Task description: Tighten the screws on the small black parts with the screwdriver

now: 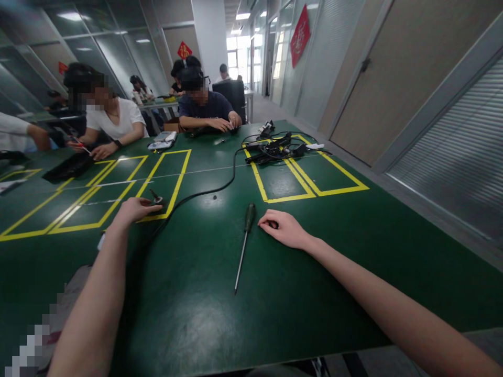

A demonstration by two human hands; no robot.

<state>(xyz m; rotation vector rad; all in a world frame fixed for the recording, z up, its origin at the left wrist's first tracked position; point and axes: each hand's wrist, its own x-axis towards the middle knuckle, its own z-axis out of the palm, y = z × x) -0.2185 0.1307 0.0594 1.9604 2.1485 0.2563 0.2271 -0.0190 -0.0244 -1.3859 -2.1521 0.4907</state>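
Observation:
My left hand (pixel 135 210) lies on the green table (pixel 220 293), its fingers closed over a small dark part (pixel 156 198) at the end of a black cable (pixel 204 192). My right hand (pixel 283 228) rests on the table with fingertips pinched together around something small and dark that I cannot make out. A long screwdriver (pixel 244 242) with a dark green handle lies between the hands, untouched, just left of the right hand.
Yellow tape rectangles (pixel 314 180) mark the table. A tangle of black cables and parts (pixel 275 149) sits far right of centre. Several people work at the far edge; one in dark blue (pixel 206 107), one in white (pixel 113 120). A black flat item (pixel 68 166) lies far left.

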